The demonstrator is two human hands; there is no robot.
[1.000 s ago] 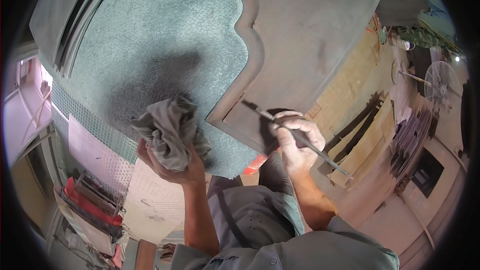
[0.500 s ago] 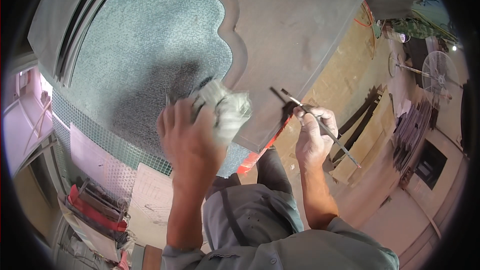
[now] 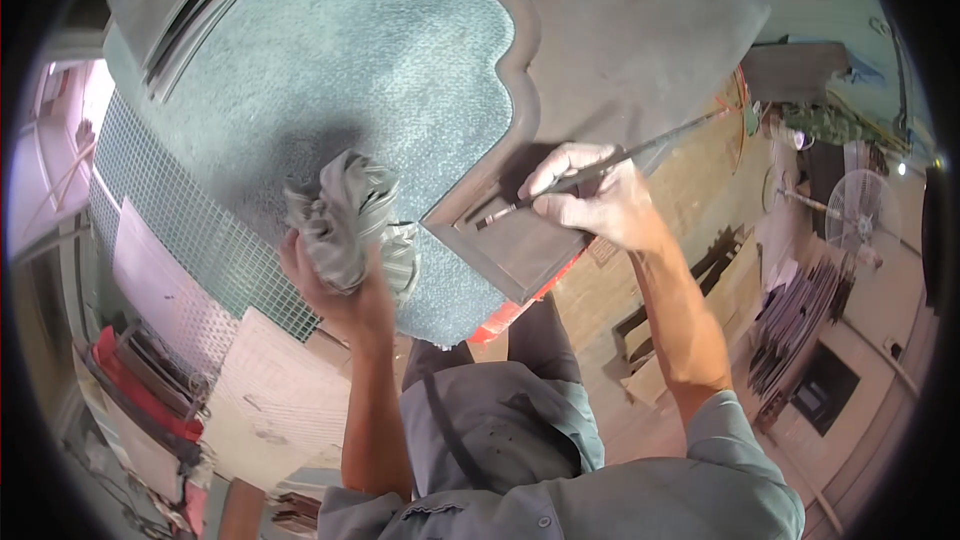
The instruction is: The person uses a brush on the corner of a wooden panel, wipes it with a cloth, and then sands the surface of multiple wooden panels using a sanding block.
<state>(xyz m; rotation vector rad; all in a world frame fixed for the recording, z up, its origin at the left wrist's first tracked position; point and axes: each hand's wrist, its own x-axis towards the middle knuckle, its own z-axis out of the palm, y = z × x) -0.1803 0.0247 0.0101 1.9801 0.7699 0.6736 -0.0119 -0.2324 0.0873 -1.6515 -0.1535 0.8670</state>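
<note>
From here I see my right hand (image 3: 600,202) pinching a thin brush (image 3: 600,168) pen-fashion, fingers closed narrow on its shaft. The brush's long axis runs from far right down to near left, and its tip rests in the recessed groove of the brown carved border (image 3: 520,240), just left of the knuckles. My left hand (image 3: 335,275) is wrapped tight around a crumpled grey rag (image 3: 345,220), held against the speckled green stone panel (image 3: 330,70) beside that border's near corner. So the grip on the brush is the one already on the groove; the rag sits a little to its left, close but apart. The groove turns a corner near the tip. A grid-patterned sheet (image 3: 170,220) lies left of the panel, and a standing fan (image 3: 860,210) is far right.
</note>
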